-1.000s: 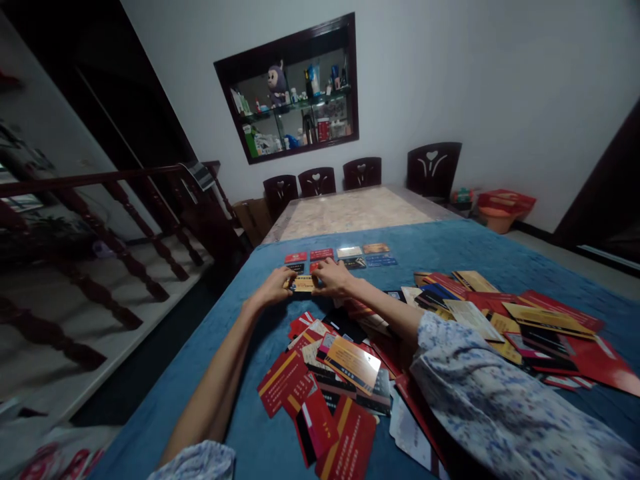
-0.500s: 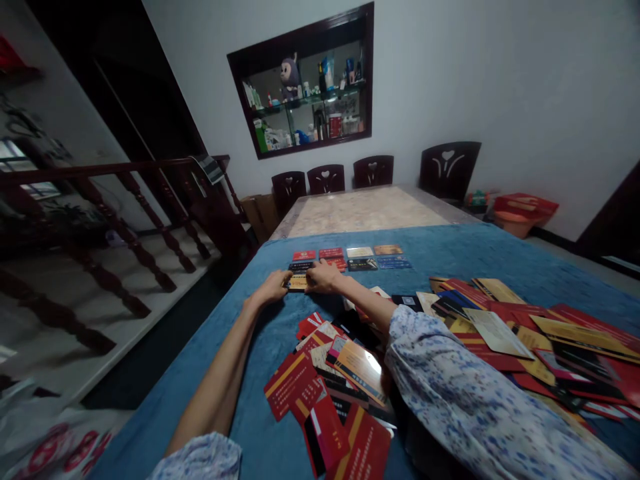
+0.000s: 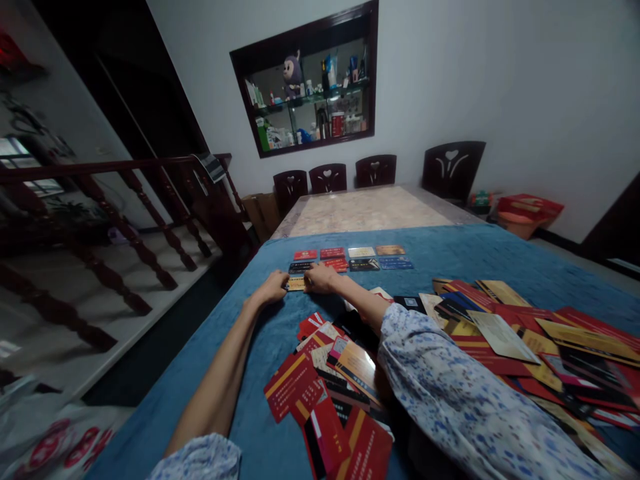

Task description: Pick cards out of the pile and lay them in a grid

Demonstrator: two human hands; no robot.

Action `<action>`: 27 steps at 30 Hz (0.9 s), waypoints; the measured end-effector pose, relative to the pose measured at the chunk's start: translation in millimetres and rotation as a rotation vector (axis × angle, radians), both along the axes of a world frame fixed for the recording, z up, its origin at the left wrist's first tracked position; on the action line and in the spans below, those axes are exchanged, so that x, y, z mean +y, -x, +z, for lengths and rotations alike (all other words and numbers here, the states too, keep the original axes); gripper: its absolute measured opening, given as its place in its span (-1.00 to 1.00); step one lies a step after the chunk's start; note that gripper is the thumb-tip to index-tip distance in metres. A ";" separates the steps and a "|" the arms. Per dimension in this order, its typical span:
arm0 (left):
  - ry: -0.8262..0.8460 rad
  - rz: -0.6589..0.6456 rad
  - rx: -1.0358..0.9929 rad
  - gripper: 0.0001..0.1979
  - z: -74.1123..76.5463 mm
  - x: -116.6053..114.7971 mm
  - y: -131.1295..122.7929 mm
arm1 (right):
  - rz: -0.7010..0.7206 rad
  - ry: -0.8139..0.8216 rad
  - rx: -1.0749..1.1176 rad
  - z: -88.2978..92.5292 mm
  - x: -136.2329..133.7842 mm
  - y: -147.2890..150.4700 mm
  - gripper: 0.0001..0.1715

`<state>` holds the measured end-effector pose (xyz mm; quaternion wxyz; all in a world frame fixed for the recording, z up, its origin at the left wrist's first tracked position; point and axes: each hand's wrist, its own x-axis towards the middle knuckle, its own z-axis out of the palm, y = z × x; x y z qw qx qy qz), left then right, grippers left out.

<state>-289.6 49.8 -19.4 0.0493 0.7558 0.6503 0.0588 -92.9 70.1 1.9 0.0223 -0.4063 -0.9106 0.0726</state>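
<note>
Both my hands meet on a gold card (image 3: 296, 284) lying flat on the blue cloth (image 3: 450, 250). My left hand (image 3: 271, 289) pinches its left end and my right hand (image 3: 320, 278) presses its right end, fingers curled. Just beyond it several cards lie in two neat rows (image 3: 353, 259), red, white, gold, black and blue. A loose heap of red, gold and black cards (image 3: 330, 380) lies under my right forearm, nearer to me.
A bigger spread of cards (image 3: 525, 333) covers the cloth at the right. Past the cloth is a bare marble tabletop (image 3: 360, 210) with dark chairs (image 3: 450, 167) behind. A wooden stair railing (image 3: 125, 200) runs along the left. A wall niche (image 3: 310, 87) holds bottles and a toy.
Both hands have lowered the gold card onto the cloth, a little to the left under the rows. The view has shifted slightly.
</note>
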 end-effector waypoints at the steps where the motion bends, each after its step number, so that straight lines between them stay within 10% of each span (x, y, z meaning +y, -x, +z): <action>1: 0.004 0.001 -0.003 -0.71 0.4 0.0 -0.3 | 0.002 0.001 -0.002 0.2 0.2 0.1 -0.58; 27: 0.001 0.063 0.088 -0.60 3.2 3.4 -9.9 | -0.021 0.021 -0.025 6.3 4.4 10.1 -0.46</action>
